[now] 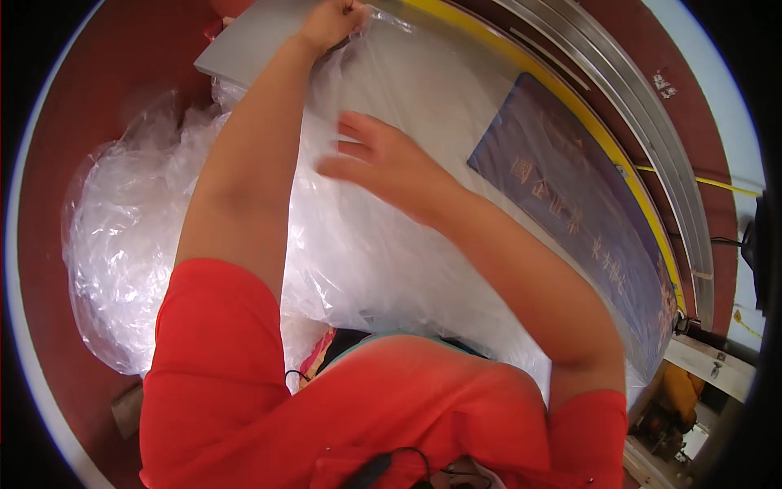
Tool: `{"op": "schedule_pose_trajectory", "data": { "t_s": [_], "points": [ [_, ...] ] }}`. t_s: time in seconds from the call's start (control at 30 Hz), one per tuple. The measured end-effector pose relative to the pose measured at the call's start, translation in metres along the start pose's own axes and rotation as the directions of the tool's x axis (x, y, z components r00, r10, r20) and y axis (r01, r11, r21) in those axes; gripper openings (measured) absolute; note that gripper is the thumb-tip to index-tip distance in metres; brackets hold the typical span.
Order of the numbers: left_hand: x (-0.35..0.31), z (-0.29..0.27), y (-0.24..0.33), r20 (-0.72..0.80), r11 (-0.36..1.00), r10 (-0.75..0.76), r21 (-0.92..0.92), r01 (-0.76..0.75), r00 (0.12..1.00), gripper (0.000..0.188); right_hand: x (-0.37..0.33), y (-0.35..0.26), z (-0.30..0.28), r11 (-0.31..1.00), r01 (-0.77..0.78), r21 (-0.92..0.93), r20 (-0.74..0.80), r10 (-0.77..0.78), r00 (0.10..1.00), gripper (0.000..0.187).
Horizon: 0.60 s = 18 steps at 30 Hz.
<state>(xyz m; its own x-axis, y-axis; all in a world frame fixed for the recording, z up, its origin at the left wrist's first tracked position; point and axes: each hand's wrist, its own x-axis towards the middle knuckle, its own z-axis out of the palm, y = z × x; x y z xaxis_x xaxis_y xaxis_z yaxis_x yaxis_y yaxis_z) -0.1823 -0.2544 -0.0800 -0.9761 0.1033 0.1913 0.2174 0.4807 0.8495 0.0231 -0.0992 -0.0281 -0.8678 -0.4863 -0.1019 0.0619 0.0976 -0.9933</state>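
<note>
A large sheet of clear plastic film is spread over the table in front of me and hangs toward my body. At the far edge, my left hand pinches the film, its arm stretched out. Wrinkles run down from that grip. Nearer to me, my right hand hovers over or lightly touches the film with its fingers apart; motion blurs it a little. Under the film on the right lies a dark blue panel with light lettering.
Bunched plastic film billows at the left. A grey board corner juts out at the far left. Along the far side run a yellow strip and metal rails. An open drawer or box sits at the lower right.
</note>
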Motion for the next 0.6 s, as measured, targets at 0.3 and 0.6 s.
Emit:
{"op": "schedule_pose_trajectory", "data": {
  "t_s": [0.3, 0.6],
  "points": [
    [-0.005, -0.012, 0.002, 0.033, 0.997, -0.08, 0.014, 0.079, 0.996, 0.02, -0.079, -0.027, -0.075, 0.815, 0.029, 0.578, 0.293, -0.241, 0.925, 0.017],
    [0.003, 0.004, 0.005, -0.169, 0.944, -0.006, 0.324, 0.062, 0.986, 0.033, -0.237, 0.025, -0.133, 0.978, 0.116, 0.174, -0.523, -0.008, 0.852, 0.018]
  ]
}}
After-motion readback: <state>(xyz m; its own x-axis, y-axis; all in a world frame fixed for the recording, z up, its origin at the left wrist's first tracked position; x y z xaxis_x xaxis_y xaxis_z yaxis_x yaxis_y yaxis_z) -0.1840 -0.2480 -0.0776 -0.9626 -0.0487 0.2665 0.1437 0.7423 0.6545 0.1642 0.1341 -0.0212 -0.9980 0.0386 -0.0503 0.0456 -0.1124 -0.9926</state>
